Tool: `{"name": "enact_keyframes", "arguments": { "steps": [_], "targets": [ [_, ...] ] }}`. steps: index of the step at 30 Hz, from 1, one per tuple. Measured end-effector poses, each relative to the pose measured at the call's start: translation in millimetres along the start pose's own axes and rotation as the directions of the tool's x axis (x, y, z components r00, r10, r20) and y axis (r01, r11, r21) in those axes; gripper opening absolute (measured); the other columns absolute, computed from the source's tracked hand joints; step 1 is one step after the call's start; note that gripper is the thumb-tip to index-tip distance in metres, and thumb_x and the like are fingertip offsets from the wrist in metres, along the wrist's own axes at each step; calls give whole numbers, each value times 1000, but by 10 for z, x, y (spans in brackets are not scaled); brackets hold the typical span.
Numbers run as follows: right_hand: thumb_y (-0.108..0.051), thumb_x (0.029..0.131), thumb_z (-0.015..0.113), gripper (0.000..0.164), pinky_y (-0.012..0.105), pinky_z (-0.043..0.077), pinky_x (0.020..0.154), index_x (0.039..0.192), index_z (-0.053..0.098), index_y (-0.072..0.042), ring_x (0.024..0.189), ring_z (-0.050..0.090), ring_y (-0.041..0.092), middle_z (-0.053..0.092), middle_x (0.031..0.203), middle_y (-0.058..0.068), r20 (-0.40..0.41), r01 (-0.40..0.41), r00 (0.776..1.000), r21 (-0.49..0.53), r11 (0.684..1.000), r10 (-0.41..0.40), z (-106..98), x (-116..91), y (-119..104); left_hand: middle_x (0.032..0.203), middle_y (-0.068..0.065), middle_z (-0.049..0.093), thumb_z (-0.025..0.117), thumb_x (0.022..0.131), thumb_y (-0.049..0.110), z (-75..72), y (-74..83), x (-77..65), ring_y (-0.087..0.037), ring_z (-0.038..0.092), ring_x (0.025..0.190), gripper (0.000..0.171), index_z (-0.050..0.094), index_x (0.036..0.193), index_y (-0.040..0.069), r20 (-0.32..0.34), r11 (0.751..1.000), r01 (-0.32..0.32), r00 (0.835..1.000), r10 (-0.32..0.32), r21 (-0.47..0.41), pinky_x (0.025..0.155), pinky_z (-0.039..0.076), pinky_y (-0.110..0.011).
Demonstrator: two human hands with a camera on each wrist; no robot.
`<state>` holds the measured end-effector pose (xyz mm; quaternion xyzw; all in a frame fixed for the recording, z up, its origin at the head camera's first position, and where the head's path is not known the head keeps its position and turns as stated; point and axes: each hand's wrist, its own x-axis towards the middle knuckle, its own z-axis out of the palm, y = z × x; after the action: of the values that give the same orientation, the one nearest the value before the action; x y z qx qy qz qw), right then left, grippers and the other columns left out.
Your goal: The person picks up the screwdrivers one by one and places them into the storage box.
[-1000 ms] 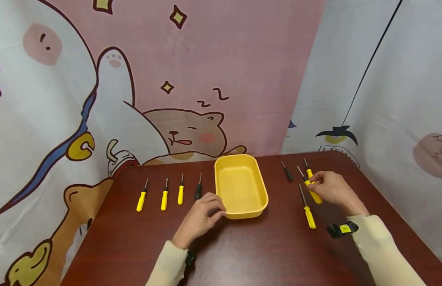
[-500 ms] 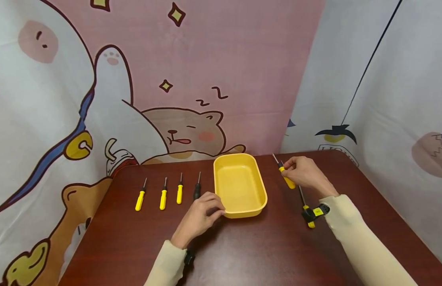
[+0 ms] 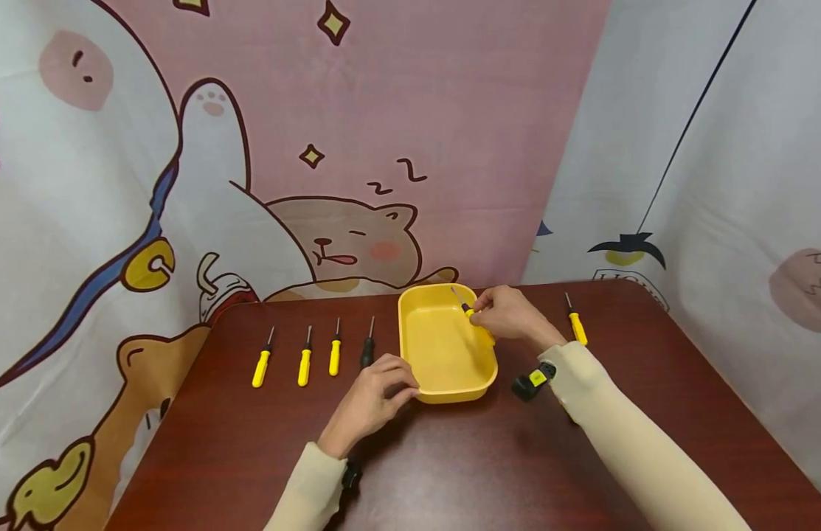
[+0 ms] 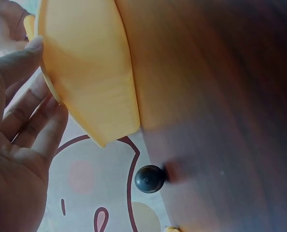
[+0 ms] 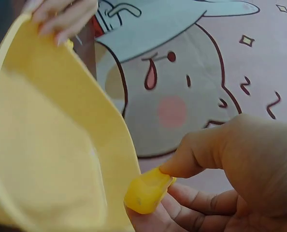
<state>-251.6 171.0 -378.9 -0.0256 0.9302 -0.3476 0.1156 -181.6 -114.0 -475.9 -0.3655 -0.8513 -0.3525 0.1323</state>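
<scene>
My right hand (image 3: pixel 510 317) pinches a yellow-handled screwdriver (image 3: pixel 469 311) over the right side of a yellow plastic tray (image 3: pixel 448 397). Its metal tip points up toward the back of the tray. In the right wrist view, the handle (image 5: pixel 146 193) sits between thumb and fingers, right by the tray's rim. My left hand (image 3: pixel 369 402) holds the tray at its front left corner; thumb and fingers meet its rim (image 4: pixel 49 87) in the left wrist view. Nothing lies on the visible tray floor.
Left of the tray, several screwdrivers lie in a row: a black one (image 3: pixel 368 350) and yellow ones, the outermost (image 3: pixel 262 365) at far left. Another yellow screwdriver (image 3: pixel 577 328) lies at right. My right sleeve (image 3: pixel 622 420) mostly hides one more. A printed cloth (image 3: pixel 503 147) hangs behind the table.
My right hand has lifted the yellow screwdriver from the group at right and carried it left to the tray. My left hand has stayed at the tray's corner.
</scene>
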Motion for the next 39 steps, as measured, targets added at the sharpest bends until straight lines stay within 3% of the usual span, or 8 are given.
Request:
{"name": "enact_keyframes", "arguments": {
  "steps": [9, 12, 17, 23, 28, 34, 39],
  "targets": [
    [-22, 88, 75, 22, 30, 58, 63, 103, 68, -6, 64, 61, 18, 65, 81, 6, 35, -10, 999, -14, 1000, 10, 280, 179, -268, 102, 6, 71, 84, 86, 16, -7, -2, 4, -8, 62, 103, 10, 75, 91, 18, -10, 999, -36, 999, 36, 14, 88, 58, -26],
    [-22, 88, 75, 17, 27, 53, 56, 83, 67, -9, 56, 57, 15, 59, 67, 2, 50, -15, 999, -25, 1000, 16, 382, 226, -325, 102, 6, 71, 83, 86, 16, -3, -6, 8, -9, 62, 103, 10, 75, 91, 18, -19, 999, -52, 998, 52, 16, 88, 57, -26],
    [-22, 87, 74, 39, 28, 52, 52, 54, 56, -13, 45, 50, 12, 48, 49, -3, 64, -9, 998, -88, 996, 15, 545, 281, -418, 102, 5, 71, 83, 86, 16, 2, -11, 21, -8, 62, 102, 10, 75, 91, 19, -19, 998, -66, 998, 66, 18, 87, 57, -25],
    [-18, 86, 73, 25, 36, 63, 68, 66, 61, -8, 56, 65, 18, 56, 60, 2, 97, -47, 994, -77, 996, 54, 743, 301, -522, 103, 3, 72, 83, 86, 15, 2, -10, 7, -8, 62, 103, 10, 75, 92, 18, -3, 999, -40, 999, 40, 21, 87, 58, -27],
    [-11, 82, 72, 14, 35, 64, 65, 82, 60, -3, 62, 67, 21, 59, 72, 6, 127, -111, 986, -14, 994, 111, 911, 353, -539, 103, 3, 72, 83, 86, 16, -1, -3, -9, -9, 62, 104, 10, 76, 93, 17, 0, 1000, -26, 1000, 26, 14, 88, 58, -28],
    [-10, 82, 71, 12, 26, 58, 53, 76, 63, -2, 56, 65, 19, 62, 70, 7, 147, -161, 976, 2, 987, 159, 1027, 421, -510, 104, 0, 73, 82, 88, 15, -11, -2, -5, -10, 62, 106, 9, 76, 94, 15, 3, 999, -36, 999, 36, 6, 90, 58, -29],
    [-10, 81, 72, 12, 29, 60, 55, 75, 65, -2, 59, 69, 21, 64, 70, 8, 157, -194, 969, 1, 981, 192, 1065, 463, -518, 103, 4, 71, 83, 87, 16, -6, -9, -7, -10, 62, 107, 10, 77, 94, 15, 1, 999, -32, 999, 32, 11, 91, 58, -29]
  ]
}}
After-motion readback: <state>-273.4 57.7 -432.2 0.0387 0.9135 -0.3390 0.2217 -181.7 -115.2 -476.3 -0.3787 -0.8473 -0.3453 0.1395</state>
